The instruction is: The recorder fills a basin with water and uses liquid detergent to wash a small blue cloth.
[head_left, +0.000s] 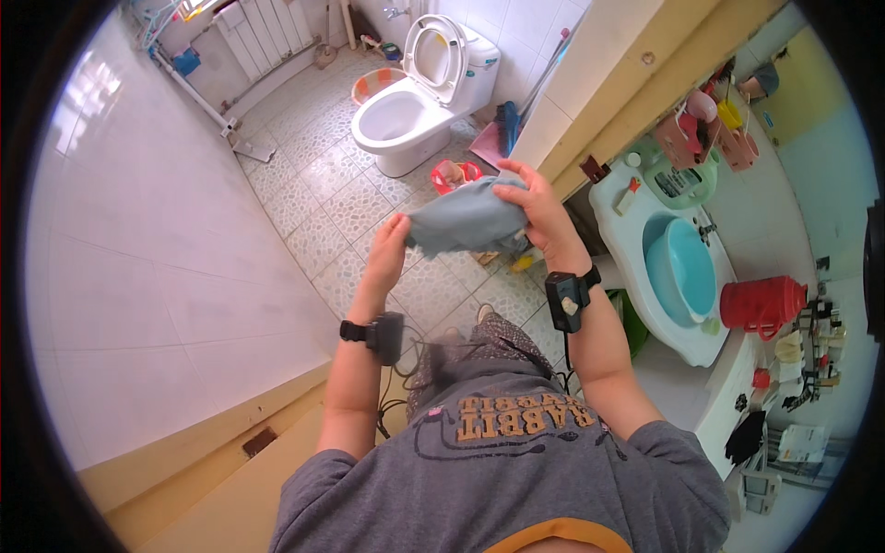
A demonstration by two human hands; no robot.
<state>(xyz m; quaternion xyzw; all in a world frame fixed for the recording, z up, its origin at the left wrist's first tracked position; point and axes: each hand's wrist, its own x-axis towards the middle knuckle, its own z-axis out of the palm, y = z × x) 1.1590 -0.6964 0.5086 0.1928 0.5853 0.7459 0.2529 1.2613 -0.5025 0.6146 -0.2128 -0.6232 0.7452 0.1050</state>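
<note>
**Around you in the bathroom**

You have a white toilet (pixel 415 88) with its lid up ahead, a radiator (pixel 267 32) on the far wall, and to your right a washbasin (pixel 636 249) holding a turquoise bowl (pixel 680 272), a red jug (pixel 761 304) beside it

One pale blue cloth (pixel 468 219) is held between two hands, the left hand (pixel 387 244) and right hand (pixel 535 205). One white toilet (pixel 419 97) stands at twelve o'clock. At three o'clock sit one blue basin (pixel 680 272) and one red jug (pixel 761 304).

toilet (pixel 419 88) behind cloth (pixel 466 221), basin (pixel 680 272) right
</note>
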